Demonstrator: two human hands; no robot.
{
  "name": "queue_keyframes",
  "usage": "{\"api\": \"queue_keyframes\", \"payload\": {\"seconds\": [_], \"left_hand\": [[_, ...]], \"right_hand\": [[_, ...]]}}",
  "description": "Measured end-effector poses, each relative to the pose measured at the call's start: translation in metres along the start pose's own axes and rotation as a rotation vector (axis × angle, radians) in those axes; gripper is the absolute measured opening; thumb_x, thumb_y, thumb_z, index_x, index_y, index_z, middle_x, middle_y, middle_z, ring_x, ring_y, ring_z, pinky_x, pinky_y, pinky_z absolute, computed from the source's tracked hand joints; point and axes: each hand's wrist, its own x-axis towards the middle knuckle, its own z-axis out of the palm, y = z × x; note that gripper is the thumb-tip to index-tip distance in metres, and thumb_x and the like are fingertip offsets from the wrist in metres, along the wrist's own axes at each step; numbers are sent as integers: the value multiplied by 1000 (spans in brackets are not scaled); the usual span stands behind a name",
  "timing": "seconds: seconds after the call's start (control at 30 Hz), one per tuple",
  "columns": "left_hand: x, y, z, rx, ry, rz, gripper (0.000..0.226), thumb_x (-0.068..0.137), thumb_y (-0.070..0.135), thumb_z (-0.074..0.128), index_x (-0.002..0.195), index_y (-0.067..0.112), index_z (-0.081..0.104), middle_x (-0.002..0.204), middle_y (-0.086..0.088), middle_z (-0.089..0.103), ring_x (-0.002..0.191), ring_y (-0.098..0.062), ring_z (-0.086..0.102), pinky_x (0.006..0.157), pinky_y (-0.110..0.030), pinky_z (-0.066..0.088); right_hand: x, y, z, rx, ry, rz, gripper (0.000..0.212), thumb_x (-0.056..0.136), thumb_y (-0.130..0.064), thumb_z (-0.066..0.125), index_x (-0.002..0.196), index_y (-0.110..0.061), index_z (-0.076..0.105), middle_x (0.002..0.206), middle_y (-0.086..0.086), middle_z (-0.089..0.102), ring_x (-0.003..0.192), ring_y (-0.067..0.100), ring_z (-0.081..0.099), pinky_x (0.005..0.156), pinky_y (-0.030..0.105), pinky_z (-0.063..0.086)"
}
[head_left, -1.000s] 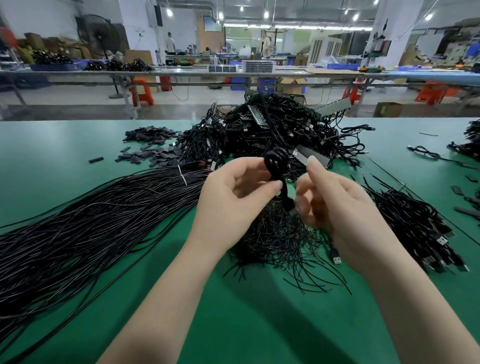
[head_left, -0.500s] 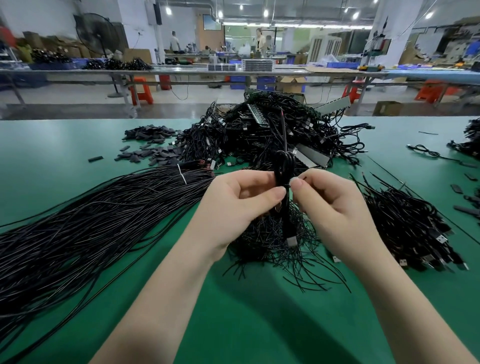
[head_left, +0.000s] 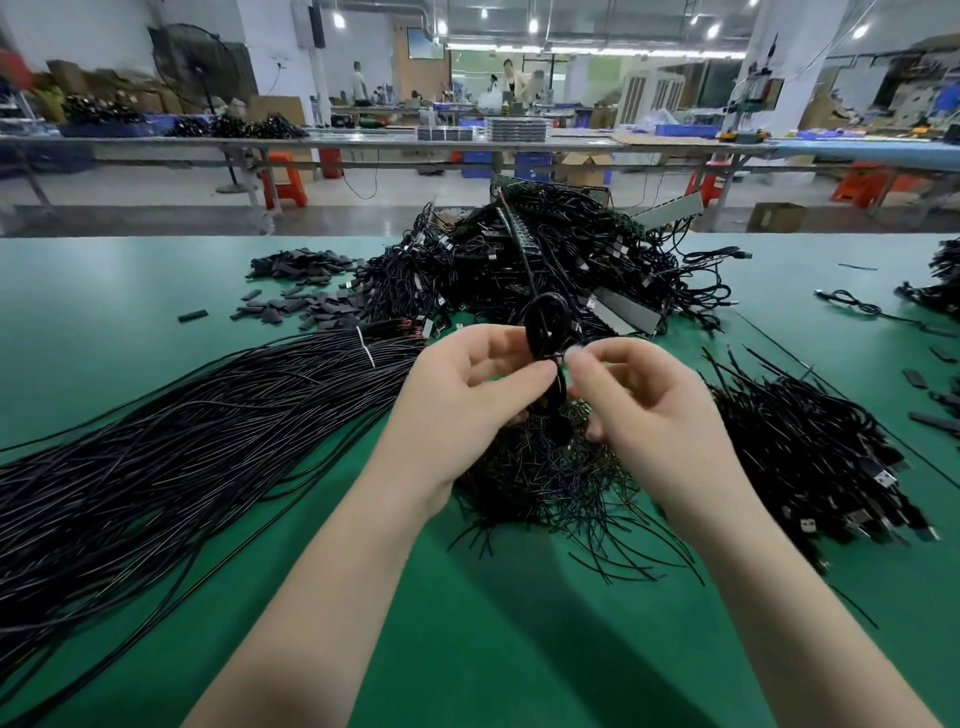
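A small coiled black cable (head_left: 544, 323) stands upright between my two hands above the green table (head_left: 467, 649). My left hand (head_left: 467, 400) grips the coil's lower part between thumb and curled fingers. My right hand (head_left: 639, 410) pinches at the coil's waist with thumb and forefinger, its fingertips blurred. One thin free end of the cable sticks up and away from the coil. The cable's lower end hangs down between my hands.
A long bundle of straight black cables (head_left: 156, 457) lies at the left. A heap of finished coils (head_left: 550, 260) sits behind my hands, short black wire ties (head_left: 550, 483) below them, USB-ended cables (head_left: 810, 457) at the right, flat black pieces (head_left: 301, 291) at the back left.
The coil was turned upright and its free end now sticks up. My right hand moved from beside the coil to pinching at its waist. The hanging plug end has risen.
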Motion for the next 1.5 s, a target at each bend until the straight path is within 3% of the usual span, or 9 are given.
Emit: {"api": "queue_keyframes", "payload": {"seconds": [0.3,0.4,0.5,0.67,0.8,0.93,1.07,1.2,1.5], "left_hand": [[-1,-5,7,150,111,117,27,80,0,72,91,26,73,85,13,76,79,-4,72,71,-16,55],[-2,-7,11,192,114,133,41,81,-4,68,86,37,71,86,19,74,77,-3,72,73,-17,55],[-3,-6,15,173,81,130,40,83,-1,68,92,38,72,94,20,74,81,-1,72,73,-12,52],[-7,-5,23,104,62,149,45,88,7,69,125,31,61,121,15,64,104,2,65,86,-12,50],[-2,-1,3,79,264,208,36,90,8,65,117,32,65,111,18,67,100,7,64,83,-11,51],[8,-11,-14,-7,469,140,37,89,6,58,103,39,67,91,34,66,71,17,58,65,-9,50],[15,-38,-30,191,485,104,39,88,5,52,102,39,64,76,12,66,45,0,45,41,-19,41],[22,-81,-62,612,414,-31,33,90,9,53,113,30,64,121,-6,60,85,-19,60,73,-39,54],[25,-130,-155,1676,104,-261,32,100,32,50,125,15,59,116,-7,58,104,-30,58,76,-39,51]], "right_hand": [[-12,8,24,-126,80,-98,34,91,-42,61,124,-37,61,85,-16,71,73,0,66,68,19,50],[-13,12,25,-62,96,-112,11,94,-34,60,98,-34,70,65,-13,67,59,-2,53,56,20,39],[-8,12,23,54,98,-100,13,94,-27,62,89,-33,73,94,-11,74,97,2,65,75,29,53],[3,6,-7,37,285,-173,13,93,-22,64,85,-30,70,82,-3,73,73,10,68,57,21,53],[31,18,-82,-483,522,-151,16,95,-34,60,107,-28,69,87,3,70,77,29,66,67,46,55],[60,45,-147,-1041,561,49,32,94,-32,61,124,-22,62,99,17,69,82,36,59,69,41,46],[64,85,-162,-1221,189,308,31,99,-31,49,122,-21,67,109,20,68,93,39,61,77,41,51],[65,87,-169,-1041,155,363,39,100,-39,41,126,-19,63,123,21,62,111,41,56,96,47,46],[-2,51,-48,-708,274,-203,24,98,-22,51,112,-11,67,110,5,67,106,21,57,96,40,43]]}}
